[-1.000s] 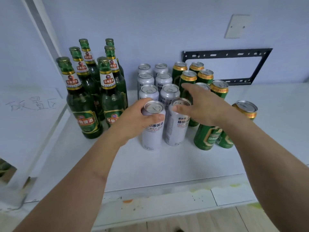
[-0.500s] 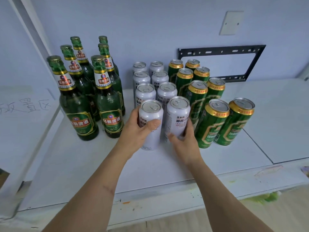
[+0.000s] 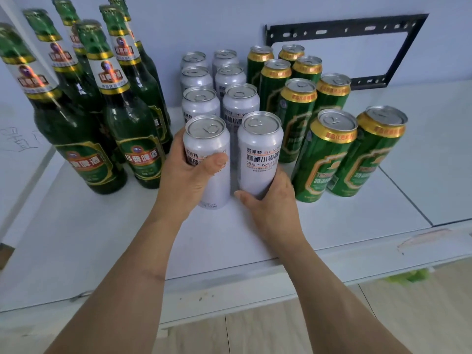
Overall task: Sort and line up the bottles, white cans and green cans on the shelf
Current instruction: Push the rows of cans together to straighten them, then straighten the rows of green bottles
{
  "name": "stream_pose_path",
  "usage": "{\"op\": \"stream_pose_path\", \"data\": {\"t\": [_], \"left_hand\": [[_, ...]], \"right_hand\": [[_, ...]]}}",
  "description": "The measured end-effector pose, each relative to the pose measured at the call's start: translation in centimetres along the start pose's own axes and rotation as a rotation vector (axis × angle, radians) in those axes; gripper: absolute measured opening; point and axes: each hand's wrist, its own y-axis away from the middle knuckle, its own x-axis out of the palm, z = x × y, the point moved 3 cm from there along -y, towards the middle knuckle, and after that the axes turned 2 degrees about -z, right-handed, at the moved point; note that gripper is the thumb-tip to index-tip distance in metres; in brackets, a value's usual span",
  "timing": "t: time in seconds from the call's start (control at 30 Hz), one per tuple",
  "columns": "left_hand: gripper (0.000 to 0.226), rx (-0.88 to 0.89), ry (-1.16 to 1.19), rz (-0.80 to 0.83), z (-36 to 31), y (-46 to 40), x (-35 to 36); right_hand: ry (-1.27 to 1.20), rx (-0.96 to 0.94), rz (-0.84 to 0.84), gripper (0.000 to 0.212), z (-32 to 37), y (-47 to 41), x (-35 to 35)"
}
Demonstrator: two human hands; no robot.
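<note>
Head camera, looking down on the white shelf (image 3: pixel 102 238): everything stands upright, long axes vertical, tops pointing to the ceiling. At the left a cluster of green bottles (image 3: pixel 132 129) stands in two rough files running back toward the wall, necks up, caps on. In the middle the white cans (image 3: pixel 238 106) form two files of four, pull-tab lids up and all still sealed. To the right the green cans (image 3: pixel 296 116) with gold rims sit in two files as well, the rows drifting a little rightward toward the front.

The left hand (image 3: pixel 186 175) is wrapped around the front-left white can (image 3: pixel 208 149), thumb across its printed face, fingers behind. The can's base looks to be on or just at the shelf; I cannot tell which. The right hand (image 3: pixel 270 200) cups the lower part of the front-right white can (image 3: pixel 259 154), thumb at its base, fingers round the far side beside the nearest green can. The two held cans stand side by side with a narrow gap between them.

A black metal bracket (image 3: pixel 398 24) hangs on the wall behind the green cans.
</note>
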Motion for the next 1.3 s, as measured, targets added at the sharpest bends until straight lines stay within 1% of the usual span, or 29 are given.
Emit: {"op": "stream_pose_path", "data": {"t": [0.07, 0.2, 0.3, 0.37, 0.43, 0.5, 0.53, 0.6, 0.63, 0.67, 0.7, 0.73, 0.77, 0.8, 0.87, 0.9, 1.0, 1.07, 1.17, 1.23, 1.3], "left_hand": [[0.093, 0.005, 0.003, 0.0, -0.2, 0.2, 0.1], [0.074, 0.005, 0.003, -0.007, 0.0, 0.2, 0.2], [0.071, -0.005, 0.009, -0.001, -0.1, 0.2, 0.2], [0.071, -0.027, -0.052, 0.009, -0.3, 0.5, 0.1], [0.076, -0.081, -0.167, 0.05, -0.2, 1.5, -0.2], [0.072, -0.14, -0.324, 0.085, 0.4, 3.1, -0.8], [0.067, -0.143, -0.443, 0.083, 0.5, 4.0, -1.3], [0.068, -0.12, -0.774, 0.054, 0.2, 5.8, -2.3], [0.069, -0.073, -0.963, 0.049, -0.3, 6.7, -2.8], [0.064, 0.038, -1.16, 0.06, -1.2, 7.5, -3.1], [0.055, 0.204, -1.337, 0.098, -2.2, 8.0, -3.2], [0.05, 0.371, -1.474, 0.153, -3.2, 8.5, -3.2], [0.05, 0.501, -1.561, 0.195, -4.4, 8.8, -3.3], [0.05, 0.589, -1.61, 0.221, -5.4, 8.8, -3.4], [0.044, 0.716, -1.655, 0.226, -7.5, 8.3, -3.7], [0.04, 0.766, -1.666, 0.219, -8.7, 8.0, -3.8], [0.035, 0.866, -1.657, 0.179, -12.5, 6.4, -4.6], [0.035, 0.914, -1.637, 0.112, -14.9, 5.0, -5.5], [0.033, 0.937, -1.631, 0.012, -18.1, 1.9, -6.9], [0.031, 0.942, -1.627, -0.059, -19.6, -0.6, -8.0], [0.032, 0.89, -1.581, -0.17, -20.9, -3.1, -9.0]], "right_hand": [[0.004, -0.001, -0.005, 0.078, 0.0, 0.2, 0.0], [-0.001, 0.001, -0.011, 0.076, 0.1, 0.3, -0.1], [-0.014, 0.015, -0.003, 0.078, 0.3, 0.3, -0.2], [-0.016, 0.046, 0.02, 0.079, 0.4, 0.5, -0.4], [0.01, 0.084, 0.051, 0.079, 0.6, 1.1, -0.7], [0.081, 0.094, 0.064, 0.075, 0.9, 2.3, -1.2], [0.137, 0.089, 0.075, 0.072, 1.1, 3.0, -1.6], [0.305, 0.052, 0.126, 0.064, 1.8, 4.6, -2.5], [0.425, -0.008, 0.155, 0.058, 2.4, 5.4, -3.0], [0.542, -0.109, 0.169, 0.052, 3.1, 6.1, -3.6], [0.634, -0.234, 0.17, 0.045, 4.2, 6.7, -4.2], [0.696, -0.369, 0.167, 0.039, 5.4, 7.1, -4.6], [0.74, -0.487, 0.167, 0.034, 6.6, 7.4, -4.9], [0.766, -0.588, 0.166, 0.029, 7.8, 7.4, -5.1], [0.801, -0.758, 0.138, 0.019, 10.5, 6.8, -5.4], [0.822, -0.809, 0.119, 0.013, 12.0, 6.4, -5.7], [0.837, -0.896, 0.048, 0.02, 16.0, 4.3, -6.3], [0.878, -0.944, 0.051, 0.018, 18.6, 2.7, -6.1], [0.829, -1.018, -0.019, 0.015, 22.6, 0.1, -6.0], [0.803, -1.047, -0.027, 0.011, 25.0, -1.9, -5.2], [0.807, -1.032, -0.036, 0.022, 27.2, -4.3, -4.0]]}}
